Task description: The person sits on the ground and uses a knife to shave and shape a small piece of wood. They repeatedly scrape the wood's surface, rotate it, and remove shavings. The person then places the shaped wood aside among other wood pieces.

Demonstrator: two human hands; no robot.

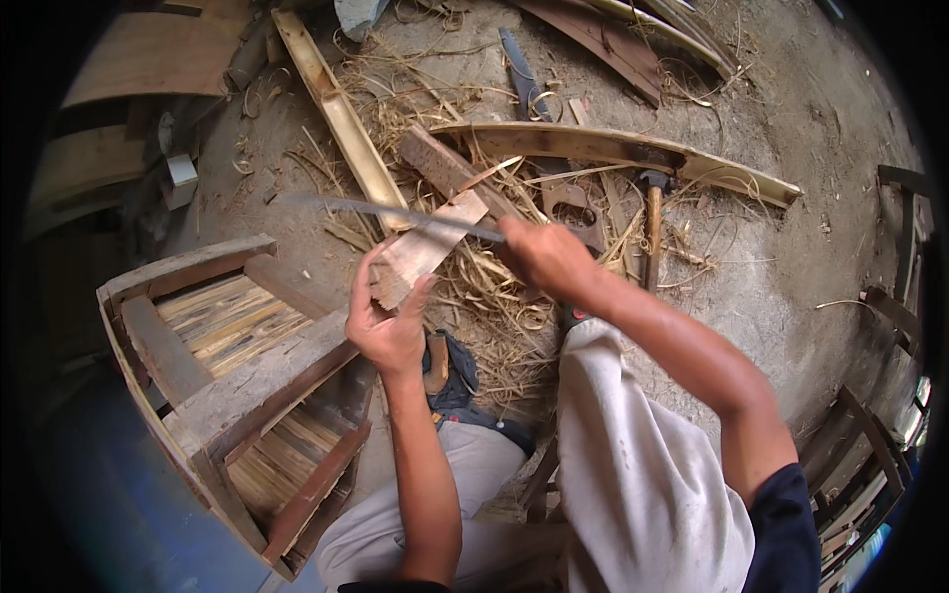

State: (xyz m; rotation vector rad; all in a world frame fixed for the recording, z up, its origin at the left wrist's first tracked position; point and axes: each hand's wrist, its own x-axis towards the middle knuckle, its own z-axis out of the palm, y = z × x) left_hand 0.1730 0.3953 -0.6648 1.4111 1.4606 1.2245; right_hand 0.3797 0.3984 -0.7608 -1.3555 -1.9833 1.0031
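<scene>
My left hand [388, 331] grips the near end of a short, pale wood block [427, 245], thumb on one side and fingers on the other. The block tilts up toward the far right, over a longer reddish-brown timber [435, 163] among the shavings. A long machete-like blade [381, 209], blurred along its length, crosses over the block and points left. My right hand [550, 260] is closed around its handle end, which the fingers mostly hide. Blade and block overlap in view; whether they touch I cannot tell.
Curly wood shavings [509, 346] cover the floor. Beyond lie a curved wooden strip [613, 148], a handsaw [522, 71], a hammer [653, 227] and a light grooved beam [341, 124]. A slatted wooden frame [262, 381] stands at my left. Timber pieces [870, 435] lie at far right.
</scene>
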